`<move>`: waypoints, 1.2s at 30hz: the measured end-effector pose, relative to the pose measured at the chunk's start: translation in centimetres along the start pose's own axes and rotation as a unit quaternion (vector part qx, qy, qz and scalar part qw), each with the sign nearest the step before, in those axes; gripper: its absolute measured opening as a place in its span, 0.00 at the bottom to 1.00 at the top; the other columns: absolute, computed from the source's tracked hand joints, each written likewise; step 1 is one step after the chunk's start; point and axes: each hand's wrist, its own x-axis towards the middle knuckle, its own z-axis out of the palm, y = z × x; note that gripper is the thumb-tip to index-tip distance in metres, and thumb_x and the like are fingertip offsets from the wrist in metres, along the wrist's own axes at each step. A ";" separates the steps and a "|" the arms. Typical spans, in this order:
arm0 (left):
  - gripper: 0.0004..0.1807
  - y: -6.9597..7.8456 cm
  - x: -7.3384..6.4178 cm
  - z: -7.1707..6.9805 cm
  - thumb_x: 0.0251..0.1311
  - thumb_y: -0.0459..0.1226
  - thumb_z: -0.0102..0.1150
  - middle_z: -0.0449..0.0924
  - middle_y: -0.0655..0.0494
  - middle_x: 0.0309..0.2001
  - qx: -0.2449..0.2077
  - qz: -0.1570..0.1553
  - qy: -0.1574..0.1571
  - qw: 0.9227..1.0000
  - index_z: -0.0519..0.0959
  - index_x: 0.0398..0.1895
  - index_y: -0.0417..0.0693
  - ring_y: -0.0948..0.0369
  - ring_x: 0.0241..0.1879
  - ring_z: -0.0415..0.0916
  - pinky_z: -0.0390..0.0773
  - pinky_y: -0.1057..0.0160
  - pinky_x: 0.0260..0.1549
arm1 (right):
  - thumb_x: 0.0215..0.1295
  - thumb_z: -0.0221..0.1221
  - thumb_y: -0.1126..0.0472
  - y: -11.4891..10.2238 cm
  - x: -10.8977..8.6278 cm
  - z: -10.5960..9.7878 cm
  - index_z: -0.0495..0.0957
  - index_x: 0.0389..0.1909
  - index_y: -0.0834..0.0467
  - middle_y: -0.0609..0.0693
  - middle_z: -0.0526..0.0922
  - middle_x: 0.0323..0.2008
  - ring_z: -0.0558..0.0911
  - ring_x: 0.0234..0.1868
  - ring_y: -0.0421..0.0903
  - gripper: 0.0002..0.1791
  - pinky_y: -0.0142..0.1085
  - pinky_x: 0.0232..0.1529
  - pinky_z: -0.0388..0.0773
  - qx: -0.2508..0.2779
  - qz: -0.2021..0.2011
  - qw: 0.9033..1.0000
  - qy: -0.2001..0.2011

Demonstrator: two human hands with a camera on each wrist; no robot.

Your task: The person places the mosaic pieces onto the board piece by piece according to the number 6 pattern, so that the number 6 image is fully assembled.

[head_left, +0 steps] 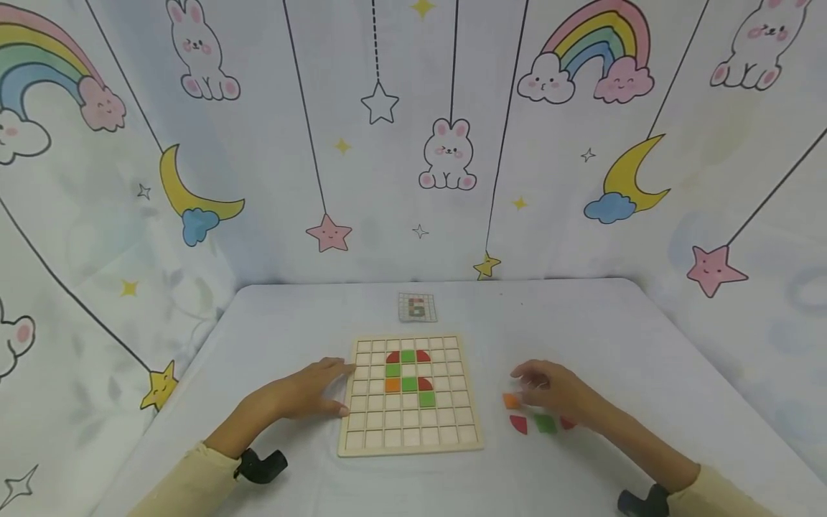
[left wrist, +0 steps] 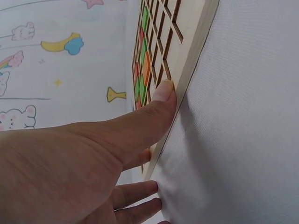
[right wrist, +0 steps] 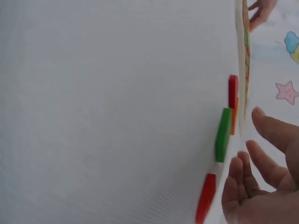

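A square wooden grid board (head_left: 375, 438) lies on the table, with green squares (head_left: 427, 398), red quarter-round pieces (head_left: 423, 356) and an orange square (head_left: 393, 385) in its cells. My left hand (head_left: 306, 391) rests against the board's left edge; in the left wrist view its thumb (left wrist: 163, 93) touches the rim. To the right of the board, my right hand (head_left: 558, 391) hovers over loose pieces, thumb and fingers apart with nothing between them. Beneath it are an orange square (head_left: 511, 401), a green square (head_left: 545, 424) and two red pieces (right wrist: 205, 198), one partly hidden in the head view.
Behind the board lies a small card (head_left: 417, 307) printed with a grid and a coloured block figure. A white cloth covers the table (head_left: 291, 316). Cloth walls (head_left: 400, 158) with rabbits, stars and rainbows stand at the back and sides.
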 end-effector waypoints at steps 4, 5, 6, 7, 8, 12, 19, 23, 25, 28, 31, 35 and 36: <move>0.46 -0.2 0.0 0.0 0.64 0.52 0.73 0.60 0.36 0.79 0.001 0.002 0.000 1.000 0.65 0.80 0.45 0.38 0.79 0.58 0.64 0.35 0.74 | 0.61 0.76 0.56 0.2 0.2 0.9 0.83 0.54 0.53 0.46 0.84 0.51 0.80 0.55 0.48 0.22 0.52 0.62 0.82 -0.014 0.014 1.000 -0.014; 0.46 -0.2 0.1 0.1 0.64 0.53 0.73 0.60 0.36 0.79 0.001 0.002 0.000 1.000 0.65 0.80 0.45 0.38 0.79 0.58 0.64 0.35 0.74 | 0.61 0.76 0.56 0.2 0.2 1.0 0.83 0.54 0.54 0.46 0.84 0.51 0.80 0.55 0.48 0.22 0.53 0.63 0.81 -0.016 0.011 1.000 -0.015; 0.46 -0.2 0.1 0.1 0.64 0.53 0.73 0.60 0.36 0.79 0.001 0.003 0.001 1.000 0.65 0.80 0.45 0.38 0.79 0.58 0.64 0.35 0.74 | 0.61 0.76 0.56 0.2 0.2 1.1 0.82 0.54 0.54 0.46 0.84 0.50 0.80 0.55 0.48 0.22 0.53 0.63 0.81 -0.020 0.006 1.000 -0.016; 0.46 -0.2 0.1 0.1 0.64 0.53 0.73 0.60 0.36 0.79 0.001 0.003 0.001 1.000 0.65 0.80 0.46 0.38 0.79 0.58 0.64 0.34 0.74 | 0.60 0.76 0.55 0.2 0.2 1.2 0.82 0.53 0.55 0.46 0.84 0.50 0.80 0.55 0.48 0.22 0.54 0.63 0.81 -0.022 0.002 1.000 -0.015; 0.46 -0.3 0.2 0.2 0.64 0.53 0.73 0.60 0.36 0.79 0.001 0.002 0.002 1.000 0.65 0.80 0.46 0.38 0.79 0.58 0.64 0.34 0.74 | 0.61 0.76 0.56 0.2 0.2 1.2 0.82 0.53 0.55 0.46 0.84 0.49 0.80 0.55 0.48 0.21 0.54 0.63 0.81 -0.025 -0.001 1.000 -0.014; 0.46 -0.3 0.2 0.2 0.64 0.53 0.73 0.60 0.36 0.79 0.000 0.003 0.004 1.000 0.65 0.80 0.46 0.38 0.79 0.58 0.64 0.34 0.74 | 0.61 0.76 0.55 0.3 0.1 1.2 0.83 0.51 0.54 0.47 0.83 0.50 0.80 0.55 0.48 0.19 0.55 0.64 0.80 -0.028 -0.005 1.000 -0.014; 0.46 -0.2 0.2 0.2 0.64 0.53 0.73 0.60 0.36 0.79 0.004 0.003 0.004 1.000 0.65 0.80 0.46 0.38 0.79 0.59 0.65 0.34 0.73 | 0.61 0.76 0.53 0.3 0.1 1.1 0.83 0.49 0.51 0.46 0.84 0.52 0.81 0.57 0.49 0.19 0.54 0.65 0.80 -0.032 0.012 0.999 -0.017; 0.46 -0.2 0.1 0.2 0.64 0.53 0.73 0.60 0.36 0.79 0.004 0.000 0.003 1.000 0.65 0.80 0.46 0.38 0.79 0.58 0.65 0.35 0.74 | 0.62 0.75 0.56 0.3 0.1 1.1 0.83 0.48 0.52 0.46 0.84 0.50 0.80 0.55 0.48 0.16 0.54 0.65 0.80 -0.032 0.000 0.999 -0.020; 0.46 -0.2 0.1 0.2 0.64 0.53 0.72 0.60 0.36 0.79 0.004 0.000 0.002 1.000 0.65 0.80 0.46 0.38 0.79 0.58 0.65 0.34 0.74 | 0.64 0.74 0.58 0.3 0.1 1.1 0.83 0.47 0.52 0.45 0.83 0.48 0.80 0.54 0.47 0.14 0.53 0.64 0.81 -0.036 -0.002 0.999 -0.017; 0.46 -0.1 0.1 0.1 0.64 0.53 0.72 0.60 0.36 0.79 0.004 -0.002 0.000 1.000 0.65 0.80 0.46 0.38 0.79 0.58 0.65 0.34 0.73 | 0.66 0.72 0.60 0.2 0.2 1.1 0.82 0.46 0.52 0.44 0.83 0.46 0.80 0.51 0.45 0.11 0.52 0.62 0.82 -0.048 -0.005 0.999 -0.013; 0.46 -0.1 0.1 0.1 0.65 0.53 0.72 0.60 0.36 0.79 0.002 -0.002 -0.001 1.000 0.65 0.80 0.46 0.38 0.79 0.57 0.64 0.33 0.73 | 0.68 0.70 0.59 0.1 0.2 1.0 0.82 0.47 0.52 0.44 0.83 0.44 0.80 0.50 0.45 0.10 0.50 0.59 0.83 -0.054 -0.013 0.998 -0.011; 0.46 -0.1 -0.1 0.0 0.65 0.53 0.72 0.60 0.36 0.79 0.001 -0.003 -0.001 1.000 0.65 0.80 0.45 0.38 0.79 0.57 0.64 0.33 0.74 | 0.69 0.69 0.59 0.1 0.2 1.0 0.83 0.47 0.52 0.44 0.83 0.44 0.80 0.49 0.45 0.09 0.50 0.58 0.83 -0.055 -0.031 0.998 -0.014; 0.46 -0.1 -0.1 0.0 0.65 0.53 0.72 0.60 0.36 0.79 0.001 -0.003 -0.001 1.000 0.65 0.80 0.45 0.38 0.79 0.57 0.64 0.33 0.74 | 0.69 0.69 0.59 0.1 0.3 0.9 0.83 0.47 0.52 0.44 0.83 0.44 0.80 0.50 0.45 0.09 0.50 0.58 0.83 -0.057 -0.034 0.998 -0.016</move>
